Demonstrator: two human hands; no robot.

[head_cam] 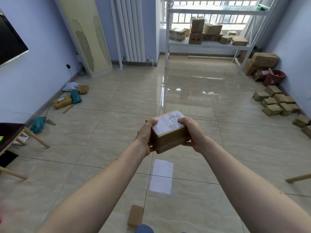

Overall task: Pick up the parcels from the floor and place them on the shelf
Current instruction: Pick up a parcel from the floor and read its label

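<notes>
I hold a small brown cardboard parcel (pixel 169 132) with a white shipping label on top, out in front of me above the tiled floor. My left hand (pixel 145 134) grips its left side and my right hand (pixel 193 133) grips its right side, thumbs on the label. The white metal shelf (pixel 208 45) stands far ahead by the window, and several cardboard boxes (pixel 196 32) sit on its lower level. More parcels lie on the floor: a flat brown one (pixel 135 215) near my feet, small boxes (pixel 276 103) along the right wall, bags and boxes (pixel 70 96) by the left wall.
A cream standing air conditioner (pixel 87 36) and a white radiator (pixel 131 29) line the far left wall. Larger boxes (pixel 262 62) and a red bucket (pixel 273 78) sit right of the shelf. A table with wooden legs (pixel 36 137) is at my left. Glossy floor tiles stretch toward the shelf.
</notes>
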